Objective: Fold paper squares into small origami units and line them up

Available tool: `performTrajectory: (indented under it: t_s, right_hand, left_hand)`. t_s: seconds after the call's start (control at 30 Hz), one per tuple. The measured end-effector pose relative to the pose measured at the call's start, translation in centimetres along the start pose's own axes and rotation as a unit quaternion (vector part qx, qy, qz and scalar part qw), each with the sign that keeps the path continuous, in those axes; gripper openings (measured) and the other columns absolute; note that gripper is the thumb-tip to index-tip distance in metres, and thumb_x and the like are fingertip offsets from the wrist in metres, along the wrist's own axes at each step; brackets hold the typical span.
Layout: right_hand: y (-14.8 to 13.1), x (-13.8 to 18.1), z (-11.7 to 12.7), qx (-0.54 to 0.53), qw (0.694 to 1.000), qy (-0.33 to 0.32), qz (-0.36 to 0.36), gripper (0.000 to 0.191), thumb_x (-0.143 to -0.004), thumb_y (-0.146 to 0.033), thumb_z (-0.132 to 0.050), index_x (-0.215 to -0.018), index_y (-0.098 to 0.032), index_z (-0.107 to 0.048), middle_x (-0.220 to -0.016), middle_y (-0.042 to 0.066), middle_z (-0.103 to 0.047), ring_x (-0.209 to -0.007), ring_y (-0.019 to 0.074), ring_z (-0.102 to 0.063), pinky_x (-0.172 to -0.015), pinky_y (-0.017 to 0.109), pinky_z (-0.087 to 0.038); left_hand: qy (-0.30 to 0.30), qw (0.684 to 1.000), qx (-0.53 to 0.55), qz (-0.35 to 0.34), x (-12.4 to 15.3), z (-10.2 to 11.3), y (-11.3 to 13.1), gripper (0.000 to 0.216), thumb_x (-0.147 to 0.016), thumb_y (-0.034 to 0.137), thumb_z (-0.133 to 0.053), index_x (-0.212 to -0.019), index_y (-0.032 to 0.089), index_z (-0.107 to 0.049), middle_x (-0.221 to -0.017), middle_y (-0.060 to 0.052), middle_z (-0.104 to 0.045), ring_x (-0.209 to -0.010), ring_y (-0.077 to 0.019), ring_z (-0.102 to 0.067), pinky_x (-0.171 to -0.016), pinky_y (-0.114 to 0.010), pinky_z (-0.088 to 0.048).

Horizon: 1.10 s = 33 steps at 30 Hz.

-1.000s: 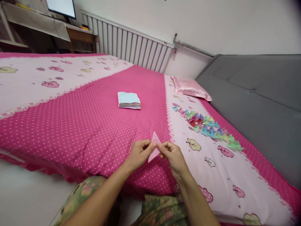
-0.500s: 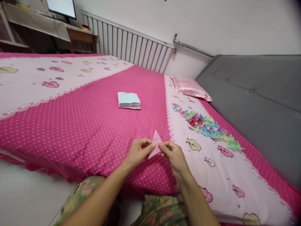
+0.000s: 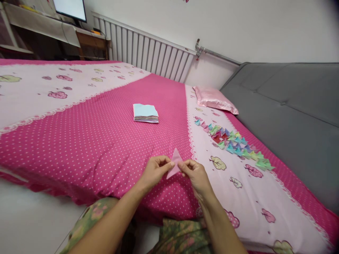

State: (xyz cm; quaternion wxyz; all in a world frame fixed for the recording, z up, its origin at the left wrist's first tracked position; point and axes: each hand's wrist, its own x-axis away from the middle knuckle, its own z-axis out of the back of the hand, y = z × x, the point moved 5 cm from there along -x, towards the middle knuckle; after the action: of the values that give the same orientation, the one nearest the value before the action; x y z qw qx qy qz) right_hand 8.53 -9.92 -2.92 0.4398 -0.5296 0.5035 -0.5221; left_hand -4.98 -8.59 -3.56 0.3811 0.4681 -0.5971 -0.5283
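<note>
A folded piece of pink paper (image 3: 176, 157), pointed at the top and at the lower left, is held between both hands just above the bed's front part. My left hand (image 3: 156, 170) pinches its left side between thumb and fingers. On the right side, my right hand (image 3: 194, 173) grips it the same way, thumb on top. The fingers behind the paper are partly hidden. Farther off on the bed lies a stack of square paper sheets (image 3: 145, 113), light blue on top. Several small folded paper boats (image 3: 233, 143) in many colours stand in rows to the right.
The bed has a pink dotted and white printed cover (image 3: 106, 134). A pink pillow (image 3: 215, 98) lies against the grey headboard (image 3: 286, 95). Behind the bed are a radiator (image 3: 143, 47) and a desk (image 3: 91, 41) with a monitor (image 3: 70, 10).
Almost nothing differs. The pink paper and the fingertips of my right hand have shifted very slightly; both hands keep their hold.
</note>
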Motion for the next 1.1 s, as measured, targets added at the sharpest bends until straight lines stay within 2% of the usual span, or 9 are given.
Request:
performTrajectory:
  t_s: [0.13, 0.23, 0.3, 0.43, 0.53, 0.7, 0.8, 0.93, 1.1]
  right_hand:
    - [0.1, -0.2, -0.1, -0.003, 1.000, 0.005, 0.013, 0.024, -0.061, -0.035, -0.071, -0.068, -0.015, -0.060, -0.056, -0.004, -0.056, -0.050, 0.0064, -0.047, -0.051, 0.019, -0.037]
    - [-0.1, -0.2, 0.3, 0.004, 0.998, 0.041, 0.045, 0.033, -0.059, -0.032, -0.073, -0.085, -0.017, -0.059, -0.076, 0.000, -0.060, -0.060, 0.0095, -0.054, -0.058, 0.023, -0.043]
    - [-0.3, -0.2, 0.6, 0.019, 0.995, 0.068, 0.072, 0.035, -0.060, -0.031, -0.072, -0.088, -0.018, -0.057, -0.085, 0.002, -0.060, -0.063, 0.0103, -0.056, -0.060, 0.024, -0.045]
    - [-0.2, -0.1, 0.5, 0.043, 0.994, 0.051, 0.084, 0.026, -0.064, -0.032, -0.068, -0.082, -0.016, -0.058, -0.079, 0.002, -0.061, -0.065, 0.0126, -0.057, -0.063, 0.026, -0.046]
    - [0.0, -0.1, 0.1, 0.037, 0.997, 0.023, 0.067, 0.026, -0.064, -0.033, -0.069, -0.080, -0.015, -0.059, -0.077, 0.002, -0.063, -0.069, 0.0146, -0.060, -0.067, 0.029, -0.047]
    - [0.0, -0.1, -0.3, 0.023, 0.998, 0.012, 0.055, 0.028, -0.065, -0.034, -0.069, -0.083, -0.016, -0.059, -0.080, 0.004, -0.065, -0.073, 0.0160, -0.062, -0.073, 0.031, -0.047]
    - [-0.1, 0.0, -0.4, 0.009, 0.999, 0.018, 0.045, 0.029, -0.064, -0.034, -0.069, -0.084, -0.016, -0.059, -0.079, 0.003, -0.065, -0.073, 0.0149, -0.062, -0.072, 0.029, -0.047]
    - [-0.3, 0.1, -0.4, -0.004, 0.999, 0.028, 0.040, 0.031, -0.065, -0.034, -0.069, -0.088, -0.016, -0.057, -0.075, 0.001, -0.063, -0.071, 0.0138, -0.061, -0.068, 0.026, -0.047]
    - [-0.4, 0.2, -0.6, -0.018, 0.999, 0.019, 0.033, 0.036, -0.066, -0.037, -0.068, -0.093, -0.017, -0.055, -0.073, 0.001, -0.064, -0.068, 0.0144, -0.062, -0.066, 0.026, -0.047]
  left_hand:
    - [0.026, 0.998, -0.050, -0.022, -0.1, 0.3, -0.2, 0.022, -0.073, 0.033, -0.057, -0.063, 0.013, -0.055, -0.051, 0.003, -0.051, -0.043, -0.0057, -0.042, -0.044, -0.018, -0.031]
    - [0.066, 0.985, -0.146, -0.058, 0.1, 0.7, 0.0, 0.023, -0.075, 0.034, -0.053, -0.066, 0.013, -0.058, -0.055, 0.001, -0.054, -0.047, -0.0081, -0.045, -0.046, -0.019, -0.032]
    - [0.080, 0.972, -0.208, -0.074, 0.3, 0.8, 0.2, 0.024, -0.077, 0.034, -0.051, -0.069, 0.014, -0.061, -0.057, -0.001, -0.056, -0.050, -0.0097, -0.048, -0.048, -0.020, -0.034]
    - [0.083, 0.960, -0.255, -0.080, 0.5, 0.7, 0.6, 0.024, -0.078, 0.034, -0.049, -0.073, 0.014, -0.062, -0.064, -0.003, -0.061, -0.057, -0.0131, -0.055, -0.054, -0.022, -0.039]
    - [0.076, 0.961, -0.253, -0.080, 0.5, 0.5, 0.6, 0.025, -0.078, 0.034, -0.049, -0.074, 0.014, -0.064, -0.066, -0.004, -0.063, -0.059, -0.0142, -0.057, -0.055, -0.023, -0.041]
    - [0.049, 0.976, -0.199, -0.074, 0.4, 0.2, 0.2, 0.025, -0.077, 0.034, -0.051, -0.084, 0.015, -0.067, -0.076, -0.007, -0.068, -0.068, -0.0166, -0.062, -0.062, -0.025, -0.046]
    - [0.042, 0.985, -0.159, -0.058, 0.3, 0.0, 0.0, 0.026, -0.074, 0.035, -0.056, -0.086, 0.014, -0.066, -0.078, -0.008, -0.068, -0.071, -0.0174, -0.063, -0.063, -0.026, -0.047]
    - [0.038, 0.991, -0.124, -0.025, 0.1, -0.1, -0.4, 0.029, -0.070, 0.037, -0.061, -0.085, 0.012, -0.065, -0.076, -0.009, -0.068, -0.064, -0.0166, -0.062, -0.058, -0.026, -0.048]
    - [0.050, 0.995, -0.090, -0.016, 0.0, -0.2, -0.3, 0.035, -0.064, 0.031, -0.067, -0.091, 0.009, -0.063, -0.076, -0.009, -0.065, -0.064, -0.0150, -0.060, -0.057, -0.025, -0.048]
